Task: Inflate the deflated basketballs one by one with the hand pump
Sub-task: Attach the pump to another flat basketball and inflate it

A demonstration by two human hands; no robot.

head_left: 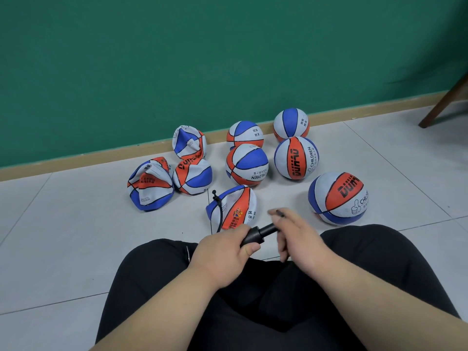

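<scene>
**Hand pump gripped in both hands; hose leads to the nearest deflated ball**

The person sits on the tiled floor (63,224) facing a green wall (177,59), legs in black trousers (278,312).

1. Far left: a collapsed basketball (149,184) lies on the floor. A second collapsed ball (193,176) touches its right side. A third collapsed ball (189,141) stands behind that one, next to the skirting.
2. Centre, just ahead of the knees: the nearest deflated ball (234,209) lies folded, orange panel upward. The black hose (219,216) rises along its left edge. The frame does not show whether the hose tip is seated in the valve.
3. The left hand (222,247) is clamped around the barrel of the hand pump (253,238), thumb on top.
4. The pump rod extends up and to the right. The right hand (296,236) is blurred; its fingers are curled around the handle at the rod's end.
5. Behind and right of the hands: five round balls rest on the floor. Two (245,135) (247,164) stand one behind the other at centre; two more (291,122) (296,158) stand to their right; the fifth ball (338,198) lies nearest the right knee.
6. Far right: a dark wooden chair leg (443,102) slants down to the floor.
</scene>
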